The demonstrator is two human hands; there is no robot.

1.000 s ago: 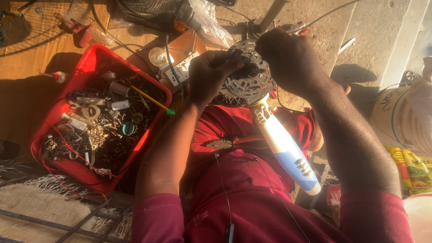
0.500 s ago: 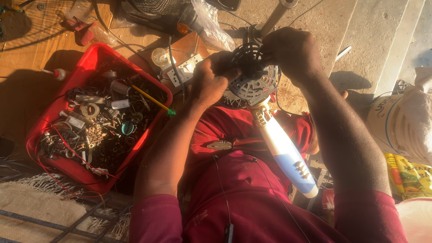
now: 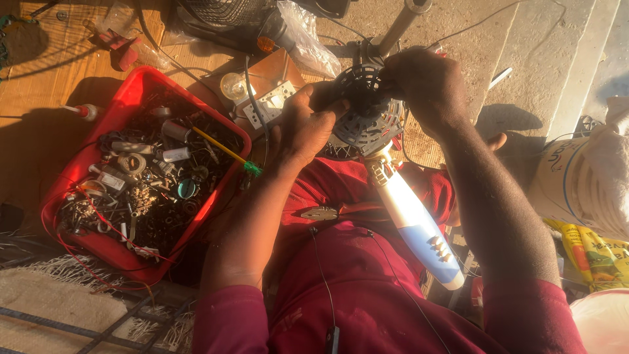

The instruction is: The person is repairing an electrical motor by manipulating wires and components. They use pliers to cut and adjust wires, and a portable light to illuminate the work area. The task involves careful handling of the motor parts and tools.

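Note:
A round grey fan motor housing (image 3: pixel 367 124) with slots sits above my lap, joined to a white and blue stand piece (image 3: pixel 419 229) that slants down to the right. My left hand (image 3: pixel 308 124) grips the housing's left side. My right hand (image 3: pixel 426 85) closes over its upper right part, near the black centre. Thin wires run from the motor toward the back. My red trousers (image 3: pixel 367 288) fill the lower middle, with a small metal tool (image 3: pixel 319 213) lying on them.
A red plastic tray (image 3: pixel 124 85) at left holds several screws, capacitors, wires and a yellow-handled screwdriver (image 3: pixel 223 149). A white socket plate (image 3: pixel 272 105) and a bulb lie behind it. A fan grille (image 3: pixel 216 10), a metal pole (image 3: pixel 400 23) and a white sack (image 3: pixel 583 177) stand around.
Both hands stay on the motor housing. My left hand has shifted lower on its left side, and the black centre now shows between the hands.

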